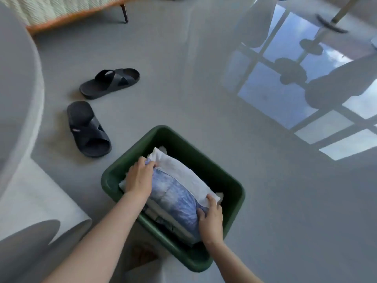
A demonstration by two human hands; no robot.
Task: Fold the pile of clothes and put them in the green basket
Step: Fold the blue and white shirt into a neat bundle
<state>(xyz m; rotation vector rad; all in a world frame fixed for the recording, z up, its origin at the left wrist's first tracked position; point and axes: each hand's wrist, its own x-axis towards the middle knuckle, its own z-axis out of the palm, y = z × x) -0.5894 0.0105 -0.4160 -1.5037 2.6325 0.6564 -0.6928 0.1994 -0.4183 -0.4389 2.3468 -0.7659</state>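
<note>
Left hand [140, 176] and right hand [211, 219] both reach down into the dark green rectangular plastic basket [204, 158], each gripping one end of a folded garment of pale blue patterned cloth with a white band [175, 193]. The left hand's fingers curl over the far, upper-left end of the garment. The right hand's fingers and thumb close round its near, lower-right end. The garment lies lengthwise on top of a stack of other folded clothes [167, 219] inside the basket, whose white and grey edges show beneath it along its near side.

The basket stands on a glossy grey floor [183, 88]. To its upper left, well apart from it, lie two black cross-strap sandals [110, 82], one beyond the other and pointing different ways. A bright reflection of a paned window [285, 88] spreads over the floor at the right. At the top left edge stands a piece of furniture with a white textured cover, orange trim and a dark wooden leg [61, 11]. White bedding [30, 201] fills the left edge.
</note>
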